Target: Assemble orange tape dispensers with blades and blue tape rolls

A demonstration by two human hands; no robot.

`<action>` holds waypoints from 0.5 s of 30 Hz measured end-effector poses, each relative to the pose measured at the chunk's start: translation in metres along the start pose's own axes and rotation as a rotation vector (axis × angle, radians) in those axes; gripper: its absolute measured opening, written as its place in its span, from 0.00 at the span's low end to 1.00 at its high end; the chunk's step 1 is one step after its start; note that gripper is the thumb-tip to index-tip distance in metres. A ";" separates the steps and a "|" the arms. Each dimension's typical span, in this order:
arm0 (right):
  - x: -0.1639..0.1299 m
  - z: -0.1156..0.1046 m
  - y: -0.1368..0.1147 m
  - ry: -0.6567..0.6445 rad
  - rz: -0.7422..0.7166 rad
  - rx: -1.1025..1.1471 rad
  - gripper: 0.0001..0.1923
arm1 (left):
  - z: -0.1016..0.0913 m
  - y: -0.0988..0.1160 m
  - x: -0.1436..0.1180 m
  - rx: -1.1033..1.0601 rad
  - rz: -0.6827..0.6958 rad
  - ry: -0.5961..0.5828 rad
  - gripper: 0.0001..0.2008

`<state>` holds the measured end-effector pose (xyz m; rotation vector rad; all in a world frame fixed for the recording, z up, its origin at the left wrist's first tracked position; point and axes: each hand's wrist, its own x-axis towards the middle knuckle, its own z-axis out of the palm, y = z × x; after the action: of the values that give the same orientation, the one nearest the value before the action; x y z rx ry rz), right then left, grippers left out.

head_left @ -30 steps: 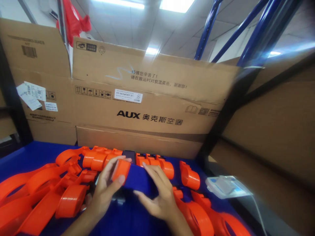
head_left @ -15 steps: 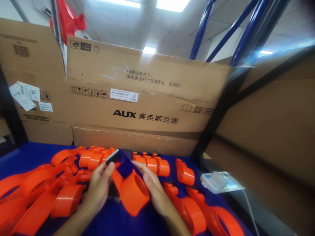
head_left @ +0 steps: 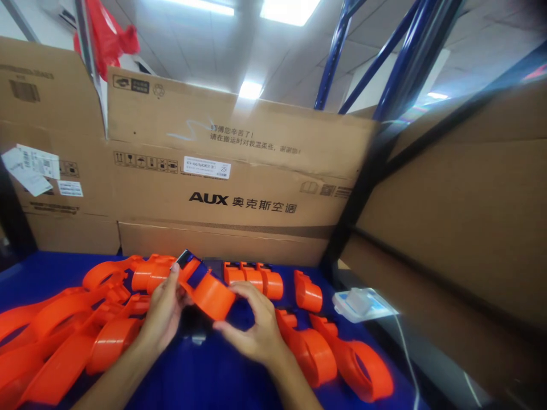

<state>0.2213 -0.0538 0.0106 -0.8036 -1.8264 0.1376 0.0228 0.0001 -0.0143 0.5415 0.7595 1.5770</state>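
In the middle of the head view, I hold an orange plastic tape dispenser (head_left: 213, 297) up off the blue surface (head_left: 200, 370). My left hand (head_left: 164, 310) grips it at its upper left end, thumb beside a dark strip (head_left: 184, 259). At the other end, the fingers and thumb of my right hand (head_left: 252, 327) close around the wide orange ring. A short row of like dispensers (head_left: 252, 279) stands just behind the held one. Others (head_left: 113, 341) lie beside my left forearm, and two (head_left: 314, 353) lie near my right forearm.
A tall cardboard sheet (head_left: 239, 176) rises along the back of the surface. On the right stand a dark rack post (head_left: 352, 199) and a clear plastic box (head_left: 363, 304) with a white cord (head_left: 408, 359). One more orange dispenser (head_left: 308, 291) stands near the post.
The held tape dispenser has turned and moved slightly left. My right hand has shifted from its upper side to around the ring. The whole view has swung a little to the right.
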 end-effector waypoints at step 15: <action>0.033 -0.107 0.043 0.371 0.628 -0.429 0.27 | -0.010 -0.002 0.002 0.144 -0.045 -0.305 0.22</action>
<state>0.3282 -0.0308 0.0613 -1.5796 -1.2172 -0.0086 0.0168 0.0006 -0.0227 0.8435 0.6496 1.3645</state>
